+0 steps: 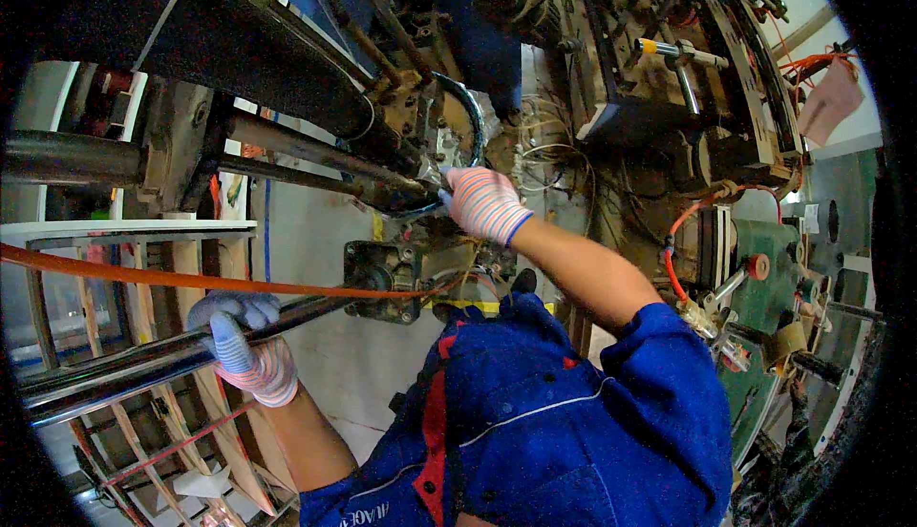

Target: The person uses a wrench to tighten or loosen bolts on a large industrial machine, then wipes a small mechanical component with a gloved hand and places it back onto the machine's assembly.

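Observation:
My left hand (245, 347), in a striped glove with a blue-grey coated palm, grips a thick polished metal bar (143, 367) at the lower left. Its fingers lie over the bar, and the thumb is on the near side. My right hand (485, 204), in a matching glove, reaches forward to the near rim of a round dark tub (475, 112) beneath the machine. The fingers are closed beside crumpled silvery material (444, 150); what they hold, if anything, is hidden behind the hand. An orange-brown strap (201, 281) runs just above my left hand.
Dark machine rods (296, 145) and a broad black mesh-covered part (248, 50) extend across the upper left. A square metal block (382, 281) stands between my arms. Loose thin hoses (549, 159) hang beyond my right hand. A green machine panel (767, 274) with fittings is at the right.

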Demonstrator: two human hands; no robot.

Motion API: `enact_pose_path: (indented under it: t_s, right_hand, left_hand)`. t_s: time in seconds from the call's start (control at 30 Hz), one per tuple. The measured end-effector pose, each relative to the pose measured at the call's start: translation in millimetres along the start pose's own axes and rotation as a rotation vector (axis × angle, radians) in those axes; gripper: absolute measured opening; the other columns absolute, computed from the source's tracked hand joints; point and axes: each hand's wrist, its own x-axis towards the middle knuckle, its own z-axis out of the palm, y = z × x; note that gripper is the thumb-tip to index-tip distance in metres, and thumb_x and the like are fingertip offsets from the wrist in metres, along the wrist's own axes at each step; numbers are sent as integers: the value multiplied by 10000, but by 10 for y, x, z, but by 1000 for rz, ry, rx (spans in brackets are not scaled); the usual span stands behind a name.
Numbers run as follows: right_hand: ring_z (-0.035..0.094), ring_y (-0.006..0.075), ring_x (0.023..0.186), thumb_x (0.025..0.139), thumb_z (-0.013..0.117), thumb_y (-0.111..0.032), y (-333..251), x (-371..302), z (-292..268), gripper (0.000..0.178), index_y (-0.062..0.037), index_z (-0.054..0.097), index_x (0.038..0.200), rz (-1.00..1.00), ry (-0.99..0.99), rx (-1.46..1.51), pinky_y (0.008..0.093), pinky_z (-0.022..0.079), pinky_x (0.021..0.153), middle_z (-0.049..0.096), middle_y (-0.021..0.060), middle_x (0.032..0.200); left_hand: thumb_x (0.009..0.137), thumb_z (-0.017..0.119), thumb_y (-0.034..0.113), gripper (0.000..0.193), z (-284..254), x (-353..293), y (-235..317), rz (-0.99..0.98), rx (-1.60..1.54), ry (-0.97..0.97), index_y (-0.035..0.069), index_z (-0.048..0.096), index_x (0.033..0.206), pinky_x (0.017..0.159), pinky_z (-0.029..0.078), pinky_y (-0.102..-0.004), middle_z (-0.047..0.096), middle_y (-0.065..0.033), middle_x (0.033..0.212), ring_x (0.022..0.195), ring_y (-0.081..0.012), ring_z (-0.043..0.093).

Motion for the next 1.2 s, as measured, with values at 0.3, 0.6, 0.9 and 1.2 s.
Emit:
enact_pose_path:
  t_s: [0.3, 0.6, 0.9, 1.2]
  right_hand:
    - [705, 321, 793, 773, 698, -183, 481, 1209, -763, 69, -121, 699, 803, -762, 127, -565, 451, 542, 634, 692, 101, 785]
    - [690, 341, 818, 794, 697, -212, 1171, 937, -750, 141, -127, 715, 906, -555, 413, -587, 474, 560, 706, 677, 133, 806]
    - [699, 328, 663, 977, 582, -316, 897, 13, 148, 314, -14, 667, 963, -49, -96, 434, 465, 570, 651, 685, 195, 746]
    - [601, 232, 474, 1028, 495, -393, 321, 43, 344, 420, -35, 659, 881, 85, -137, 624, 395, 481, 457, 633, 108, 624]
  left_hand:
    - [910, 713, 330, 312, 95, 1, 46, 26, 22, -5, 58, 561, 893, 529, 465, -358, 517, -65, 654, 538, -201, 513]
    - [916, 722, 281, 276, 159, 9, 42, -8, -67, -31, 54, 571, 870, 518, 440, -358, 513, -65, 680, 539, -194, 501]
    - [922, 706, 340, 312, 62, -9, 11, -40, -48, -53, 65, 565, 881, 582, 459, -359, 531, -64, 686, 583, -199, 527]
    - [892, 733, 269, 277, 39, 86, -49, 23, -96, -121, 48, 566, 890, 523, 492, -359, 546, -84, 676, 555, -205, 548]
